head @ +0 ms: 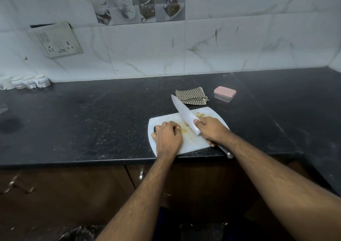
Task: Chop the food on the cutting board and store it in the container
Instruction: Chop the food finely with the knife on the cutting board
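Bare black countertop (92, 115) left of the cutting board (191, 143), folded checked cloth (191, 97) just behind it, lidded container (224, 93) beside the cloth, cups (27, 82) far left by the wall

- The light is dim, cool and bluish, and falls evenly from above.
- The wall tiles (221, 43) take most of the light, while the dark desk (92, 115) gives back only a faint sheen.
- Shadows are soft, with a weak one under the hands.
- The cabinet fronts (64, 191) below lie in deep shade.
- Wide-angle distortion bends the desk's edge and stretches the forearms.
- The bottom left corner and the cups (27, 82) at far left are smeared with blur.
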A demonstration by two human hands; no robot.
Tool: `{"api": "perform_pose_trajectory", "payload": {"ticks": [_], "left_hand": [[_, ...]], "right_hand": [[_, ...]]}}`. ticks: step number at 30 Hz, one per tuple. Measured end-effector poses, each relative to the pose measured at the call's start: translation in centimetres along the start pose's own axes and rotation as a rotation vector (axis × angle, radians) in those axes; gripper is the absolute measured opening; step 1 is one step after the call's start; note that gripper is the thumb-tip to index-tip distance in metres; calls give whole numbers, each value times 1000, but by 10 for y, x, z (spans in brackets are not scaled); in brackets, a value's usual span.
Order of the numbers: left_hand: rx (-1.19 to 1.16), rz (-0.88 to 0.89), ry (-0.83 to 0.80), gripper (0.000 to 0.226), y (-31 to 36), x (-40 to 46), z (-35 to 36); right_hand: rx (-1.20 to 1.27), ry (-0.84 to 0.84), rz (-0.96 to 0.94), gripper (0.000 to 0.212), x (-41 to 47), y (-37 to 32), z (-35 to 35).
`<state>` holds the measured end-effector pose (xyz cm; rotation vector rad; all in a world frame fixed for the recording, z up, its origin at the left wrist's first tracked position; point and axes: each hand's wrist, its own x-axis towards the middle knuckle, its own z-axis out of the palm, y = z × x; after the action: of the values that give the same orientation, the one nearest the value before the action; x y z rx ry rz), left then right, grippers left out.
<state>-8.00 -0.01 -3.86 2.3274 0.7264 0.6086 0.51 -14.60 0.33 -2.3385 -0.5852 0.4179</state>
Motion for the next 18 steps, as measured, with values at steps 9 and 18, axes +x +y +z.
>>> {"api": "perform_pose_trajectory", "payload": {"ticks": [9, 18], "left_hand": [[161, 80, -105, 29, 6, 0, -2], [79, -78, -1, 9, 7, 3, -1]], "right_hand": [[316, -16, 26, 42, 8, 18, 5], [357, -35, 28, 37, 11, 20, 4]]}}
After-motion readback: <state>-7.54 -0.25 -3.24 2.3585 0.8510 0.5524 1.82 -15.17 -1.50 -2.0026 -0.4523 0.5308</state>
